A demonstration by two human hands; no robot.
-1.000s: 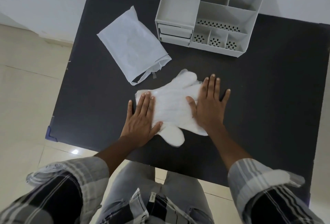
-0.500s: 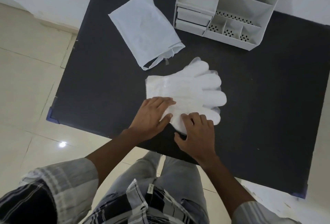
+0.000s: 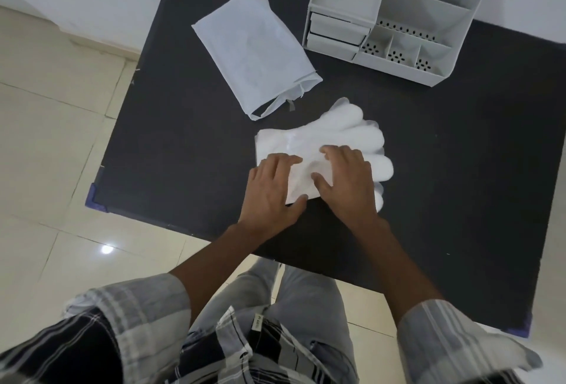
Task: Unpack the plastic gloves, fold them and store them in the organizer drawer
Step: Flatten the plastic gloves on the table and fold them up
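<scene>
— Gloves (image 3: 337, 138)? Centre of frame, flat on table (image 3: 459, 169), below bag (image 3: 251, 50).
— Hands? Left (image 3: 272, 190) and right (image 3: 349, 184) spread flat, pressing gloves' near edge. Organizer (image 3: 395, 13) upper right.

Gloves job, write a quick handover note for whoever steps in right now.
Left hand: flat, pressing the cuff end of the gloves.
Right hand: flat on their middle; glove fingers stick out past it.
Gloves lie in a stack on the table, out of the bag, which lies open beside them.
Done: unpacking.
Left: finish the fold, then store them in a drawer of the organizer; both drawers are shut.
</scene>
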